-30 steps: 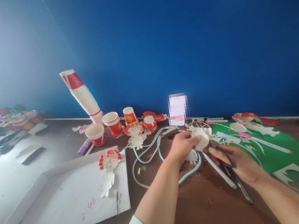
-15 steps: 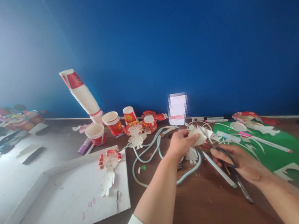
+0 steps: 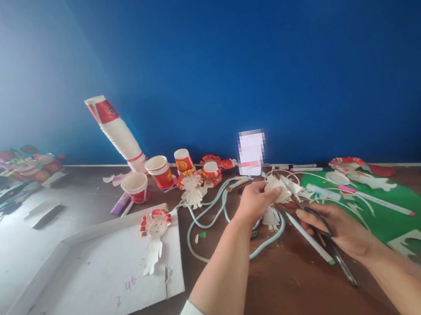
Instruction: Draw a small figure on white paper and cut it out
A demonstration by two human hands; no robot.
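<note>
My left hand pinches a piece of white paper between thumb and fingers. My right hand is closed round the black handles of a pair of scissors, whose blades point up and left at the paper's right side. Below the blades lies a white marker with a green end. Just past the right hand rests a dark pen. A white paper figure lies under the left hand, partly hidden. Whether the blades touch the paper is hard to make out.
A light blue cable loops across the brown table. On the left stands a white box lid with a paper figure on it. Paper cups and a tall cup stack line the wall. Paper scraps lie around a green sheet.
Both hands stay in nearly the same place, holding the paper and the scissors. The scissor blades look slightly shifted at the paper's edge. The whole view has moved a little.
</note>
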